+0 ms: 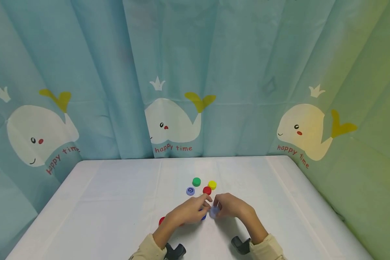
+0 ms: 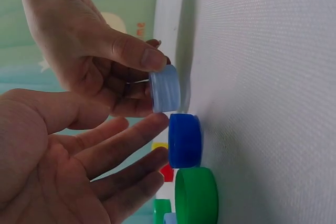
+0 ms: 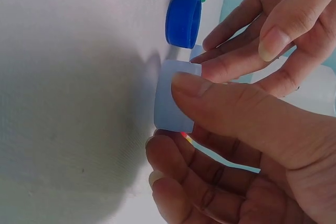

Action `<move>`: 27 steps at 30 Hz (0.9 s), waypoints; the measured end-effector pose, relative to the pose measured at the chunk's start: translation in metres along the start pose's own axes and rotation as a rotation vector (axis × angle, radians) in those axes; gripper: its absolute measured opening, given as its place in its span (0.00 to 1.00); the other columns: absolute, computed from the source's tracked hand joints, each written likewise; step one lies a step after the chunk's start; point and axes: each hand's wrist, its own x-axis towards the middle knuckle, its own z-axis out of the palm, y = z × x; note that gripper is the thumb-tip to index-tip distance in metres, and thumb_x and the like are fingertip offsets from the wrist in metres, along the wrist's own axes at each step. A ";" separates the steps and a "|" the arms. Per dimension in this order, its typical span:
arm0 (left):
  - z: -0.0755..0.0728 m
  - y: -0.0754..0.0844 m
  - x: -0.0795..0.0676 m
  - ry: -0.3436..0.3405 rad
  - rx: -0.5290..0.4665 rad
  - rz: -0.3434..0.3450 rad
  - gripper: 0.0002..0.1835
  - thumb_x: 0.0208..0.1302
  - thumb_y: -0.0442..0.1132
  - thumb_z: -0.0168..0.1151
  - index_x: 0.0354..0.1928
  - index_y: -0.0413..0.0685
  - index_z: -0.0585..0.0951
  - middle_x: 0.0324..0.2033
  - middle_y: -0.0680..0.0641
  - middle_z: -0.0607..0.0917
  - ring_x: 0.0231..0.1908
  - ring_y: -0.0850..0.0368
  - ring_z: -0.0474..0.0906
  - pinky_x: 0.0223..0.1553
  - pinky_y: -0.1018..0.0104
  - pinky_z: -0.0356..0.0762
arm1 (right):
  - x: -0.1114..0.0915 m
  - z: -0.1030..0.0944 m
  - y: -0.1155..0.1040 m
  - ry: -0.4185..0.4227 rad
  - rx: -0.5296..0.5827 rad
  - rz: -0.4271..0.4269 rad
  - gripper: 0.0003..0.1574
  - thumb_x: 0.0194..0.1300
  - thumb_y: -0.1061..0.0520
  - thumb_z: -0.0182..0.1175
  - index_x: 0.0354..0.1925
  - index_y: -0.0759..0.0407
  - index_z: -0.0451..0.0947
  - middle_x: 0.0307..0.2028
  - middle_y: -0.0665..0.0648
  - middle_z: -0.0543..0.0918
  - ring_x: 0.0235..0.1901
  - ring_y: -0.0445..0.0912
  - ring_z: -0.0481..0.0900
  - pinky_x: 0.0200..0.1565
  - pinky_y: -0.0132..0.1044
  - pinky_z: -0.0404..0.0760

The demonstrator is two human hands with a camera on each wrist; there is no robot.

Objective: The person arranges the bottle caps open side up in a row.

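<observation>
Held by my right hand (image 1: 232, 206) is a translucent light-blue bottle cap (image 3: 173, 95), pinched between thumb and fingers just off the white cloth. My left hand (image 1: 189, 211) reaches in from the other side with its fingers fairly straight. In the left wrist view its fingertips come close to the light-blue cap and to a dark blue bottle cap (image 2: 185, 141); whether they touch either is unclear. Beside the dark blue cap a green bottle cap (image 2: 197, 196) stands on the cloth, hidden by the left hand in the head view.
Beyond the hands lie a green cap (image 1: 196, 181), a yellow cap (image 1: 212, 185), a red cap (image 1: 207, 190) and a periwinkle cap (image 1: 190, 191). Another red cap (image 1: 161, 220) shows partly behind the left wrist. A whale-print curtain (image 1: 240, 72) hangs behind the white table (image 1: 117, 195).
</observation>
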 end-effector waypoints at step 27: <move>0.004 -0.001 0.001 -0.011 0.054 -0.003 0.15 0.65 0.34 0.54 0.53 0.43 0.71 0.43 0.49 0.83 0.44 0.63 0.78 0.50 0.67 0.73 | 0.006 0.007 0.001 -0.019 0.003 0.076 0.18 0.46 0.68 0.72 0.36 0.64 0.76 0.27 0.53 0.79 0.28 0.46 0.75 0.38 0.43 0.78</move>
